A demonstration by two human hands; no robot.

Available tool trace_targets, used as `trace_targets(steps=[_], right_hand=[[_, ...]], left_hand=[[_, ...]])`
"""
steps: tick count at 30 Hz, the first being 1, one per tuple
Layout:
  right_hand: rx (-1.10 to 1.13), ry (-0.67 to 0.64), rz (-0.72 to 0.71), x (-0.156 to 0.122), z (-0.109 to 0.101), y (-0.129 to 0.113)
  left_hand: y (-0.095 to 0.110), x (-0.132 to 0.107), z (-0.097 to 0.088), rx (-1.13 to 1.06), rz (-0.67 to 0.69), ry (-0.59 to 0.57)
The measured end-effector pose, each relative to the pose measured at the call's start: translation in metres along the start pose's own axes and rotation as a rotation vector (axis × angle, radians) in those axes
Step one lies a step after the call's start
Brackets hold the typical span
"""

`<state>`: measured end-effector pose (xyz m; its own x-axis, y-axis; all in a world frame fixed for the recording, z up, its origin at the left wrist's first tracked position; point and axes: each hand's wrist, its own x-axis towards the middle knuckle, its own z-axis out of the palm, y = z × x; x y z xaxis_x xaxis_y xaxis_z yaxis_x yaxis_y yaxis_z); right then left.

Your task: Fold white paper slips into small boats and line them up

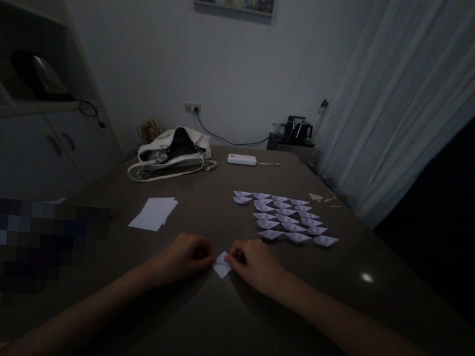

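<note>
A small folded paper diamond (222,267), white with crease lines, is held between my two hands just above or on the dark table. My left hand (188,256) pinches its left corner between thumb and fingers. On the opposite corner, my right hand (258,263) has the same kind of pinch. Beyond my right hand stand several white folded paper boats (290,219) in rows. A few flat white paper sheets (153,213) lie stacked beyond my left hand.
Toward the back of the table (202,197) are a white handbag (175,152) and a white power bank (241,160) with a short cable. Paper scraps (319,197) lie near the right edge. A blurred patch (29,245) covers the left side.
</note>
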<state>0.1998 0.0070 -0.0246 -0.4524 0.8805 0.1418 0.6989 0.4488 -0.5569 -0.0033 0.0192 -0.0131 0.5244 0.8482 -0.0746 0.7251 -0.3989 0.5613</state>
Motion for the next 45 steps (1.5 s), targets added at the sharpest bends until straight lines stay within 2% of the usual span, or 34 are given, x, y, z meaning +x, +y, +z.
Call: trace_targets(steps=[7,13,21,27,32,36,45], right_hand=[[-0.042,0.001,0.022,0.002,0.001,0.0],[-0.063,0.024,-0.035,0.0,0.001,-0.002],[-0.112,-0.017,0.002,0.0,-0.002,-0.007],[-0.097,-0.002,-0.004,-0.001,-0.003,-0.004],[-0.003,-0.067,-0.056,-0.001,-0.005,0.003],[0.016,-0.057,-0.064,0.0,-0.007,0.005],[-0.105,-0.018,-0.097,-0.004,-0.007,0.002]], left_hand=[[0.001,0.001,0.008,0.003,-0.059,0.089],[0.004,0.001,0.009,-0.002,-0.068,0.091],[0.013,-0.005,0.005,0.041,0.068,0.094],[0.014,-0.006,0.006,0.096,0.116,0.128],[0.012,-0.004,0.01,0.043,0.12,0.141],[0.013,-0.004,0.012,0.001,0.155,0.159],[0.014,-0.005,0.012,-0.011,0.149,0.159]])
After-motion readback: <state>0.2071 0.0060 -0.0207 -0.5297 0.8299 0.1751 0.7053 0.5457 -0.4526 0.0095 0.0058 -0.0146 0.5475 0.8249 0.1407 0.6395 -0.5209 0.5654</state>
